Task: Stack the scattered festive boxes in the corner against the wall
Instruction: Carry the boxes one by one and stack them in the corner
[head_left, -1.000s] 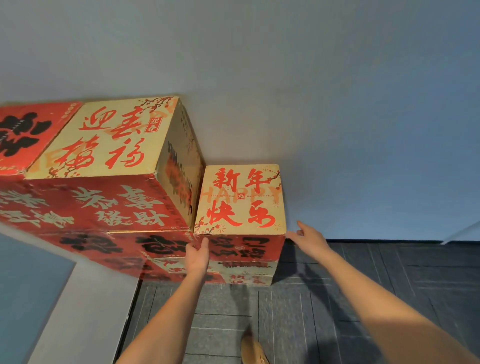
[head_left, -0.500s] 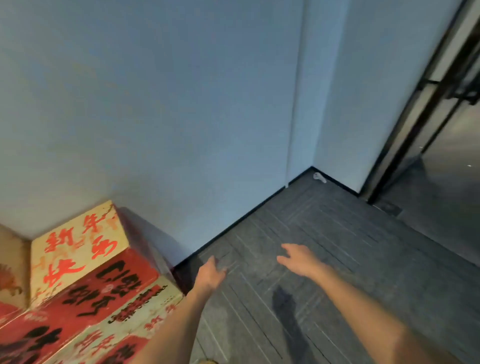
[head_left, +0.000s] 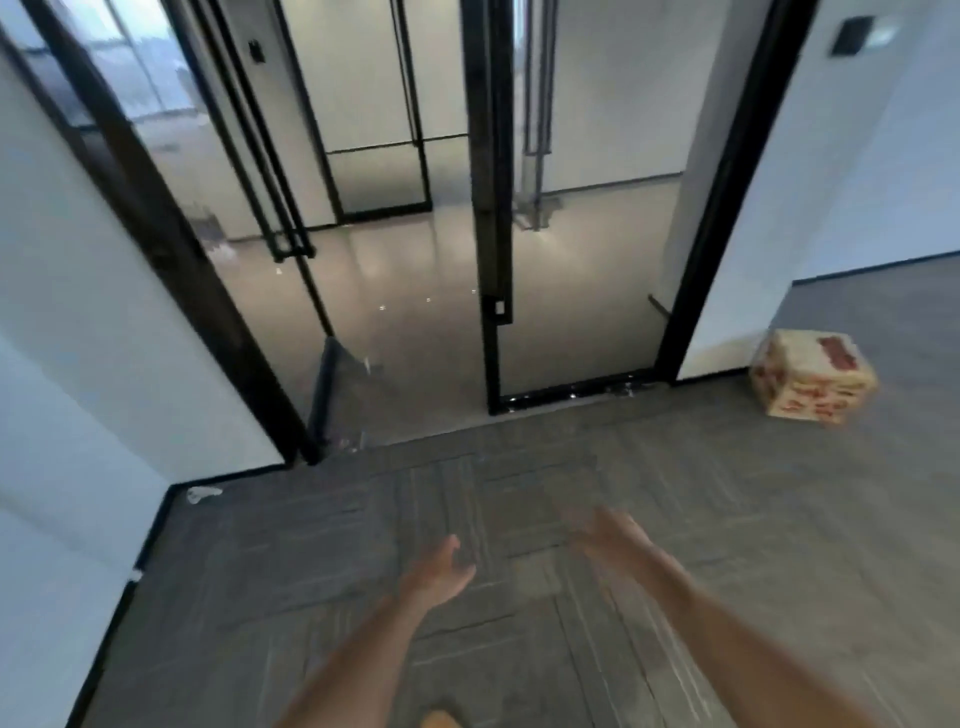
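Note:
One festive box (head_left: 813, 380), beige with red print, lies on the grey carpet at the right, near the white wall beside the door frame. My left hand (head_left: 439, 574) hangs in front of me over the carpet, fingers relaxed and holding nothing. My right hand (head_left: 610, 535) is stretched forward beside it, blurred by motion, fingers extended and empty. Both hands are far from the box. The stack of boxes in the corner is out of view.
A black-framed glass door (head_left: 493, 249) stands ahead, with a polished floor behind it. White walls (head_left: 78, 312) flank the door on both sides. A small white scrap (head_left: 203, 493) lies at the baseboard on the left. Grey carpet tiles (head_left: 519, 623) cover the floor around me.
My view has swung right, away from the stacked boxes toward the glass door. Both hands have left the stack and now hang empty. A lone box has come into view at the right.

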